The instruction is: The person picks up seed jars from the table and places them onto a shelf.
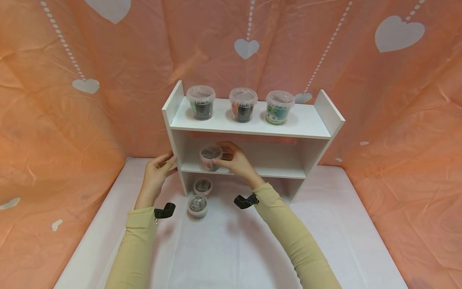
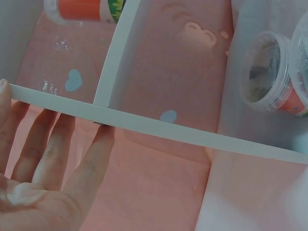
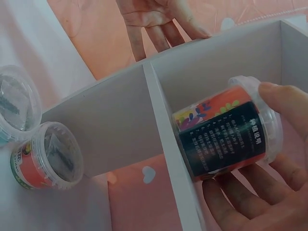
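Note:
A small lidded plastic tub stands at the left end of the white shelf unit's middle board. My right hand holds this tub, thumb on one side at the lid and fingers round the other. In the right wrist view the tub's label shows a dark panel with white writing over red and yellow print. My left hand touches the outside of the unit's left side panel with its fingertips. The left wrist view shows those fingers nearly straight along the panel's edge.
On the top board stand three similar tubs: a left one, a middle one and a right one. Two more, a rear tub and a front tub, stand on the white table by the unit's lower left.

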Action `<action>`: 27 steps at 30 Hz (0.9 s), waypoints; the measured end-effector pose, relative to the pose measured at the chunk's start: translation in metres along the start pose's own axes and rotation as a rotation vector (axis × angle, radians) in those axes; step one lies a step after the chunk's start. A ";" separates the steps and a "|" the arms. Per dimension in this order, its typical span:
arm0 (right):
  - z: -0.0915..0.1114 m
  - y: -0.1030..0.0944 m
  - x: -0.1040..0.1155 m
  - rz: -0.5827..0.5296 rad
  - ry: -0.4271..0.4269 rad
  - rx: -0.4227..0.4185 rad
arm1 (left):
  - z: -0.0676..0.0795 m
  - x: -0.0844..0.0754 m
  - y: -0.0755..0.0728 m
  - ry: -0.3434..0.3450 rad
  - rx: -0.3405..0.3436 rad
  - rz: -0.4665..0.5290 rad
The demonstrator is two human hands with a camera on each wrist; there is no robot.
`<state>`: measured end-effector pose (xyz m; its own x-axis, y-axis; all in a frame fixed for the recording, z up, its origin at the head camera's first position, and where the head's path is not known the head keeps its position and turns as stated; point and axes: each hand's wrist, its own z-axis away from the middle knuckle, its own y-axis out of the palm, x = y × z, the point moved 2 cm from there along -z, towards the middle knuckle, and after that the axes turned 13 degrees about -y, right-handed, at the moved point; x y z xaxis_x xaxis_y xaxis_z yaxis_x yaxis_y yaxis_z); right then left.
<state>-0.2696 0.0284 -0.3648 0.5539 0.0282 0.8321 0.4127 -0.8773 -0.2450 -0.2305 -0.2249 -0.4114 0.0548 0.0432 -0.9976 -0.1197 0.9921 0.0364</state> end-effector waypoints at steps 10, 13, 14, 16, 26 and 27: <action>-0.004 0.003 -0.003 -0.004 0.005 -0.002 | -0.001 0.001 0.000 0.014 0.010 0.035; -0.006 0.004 -0.014 -0.006 0.001 -0.018 | -0.001 0.001 0.000 0.012 0.007 0.026; -0.007 0.004 -0.018 -0.003 -0.001 -0.024 | -0.001 0.001 -0.001 0.012 0.007 0.023; -0.007 0.005 -0.026 0.007 0.003 -0.034 | -0.001 0.001 -0.001 0.011 0.008 0.017; -0.008 0.005 -0.032 0.003 0.024 -0.033 | -0.001 0.001 0.000 0.013 0.002 0.028; -0.008 0.005 -0.030 -0.003 0.025 -0.027 | -0.001 0.001 0.000 0.014 0.002 0.030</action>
<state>-0.2898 0.0195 -0.3875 0.5343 0.0192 0.8451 0.3945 -0.8899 -0.2292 -0.2311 -0.2253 -0.4128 0.0375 0.0712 -0.9968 -0.1189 0.9907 0.0663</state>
